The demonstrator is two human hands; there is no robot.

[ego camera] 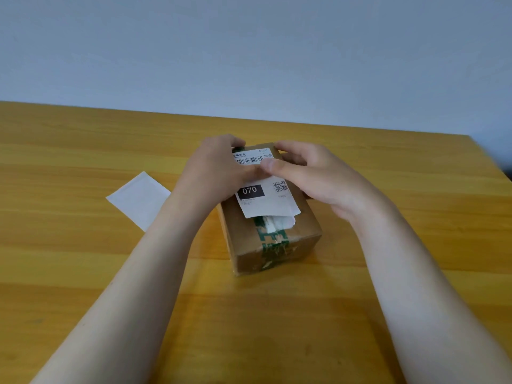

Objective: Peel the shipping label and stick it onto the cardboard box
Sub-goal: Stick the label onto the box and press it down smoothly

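Far left on the bench (83, 273), a blank white paper sheet (140, 199) lies flat and smooth, a plain rectangle turned at an angle, well apart from the box and with bare wood all round it. The bench is yellow wood with a straight grain; its far edge runs along a pale wall (249, 51), and its right edge shows at the far right.

Your left hand (214, 169) rests on the top of the box, fingers curled over the far left corner and thumb pressing flat across the label. The cardboard box (304, 231) sits at the middle of the bench, a small brown block with square edges, turned slightly, with green printed tape (273, 239) running down its near face, wrinkled and torn. The label (270, 199) lies on the box top, white and glossy, with a barcode, a black "070" block and a square code; its near edge overlaps a bit of crumpled white paper.

Your right hand (310, 176) cups the far right corner, thumb pressed on the label, tip to tip with the left thumb. To its right the bench is open.
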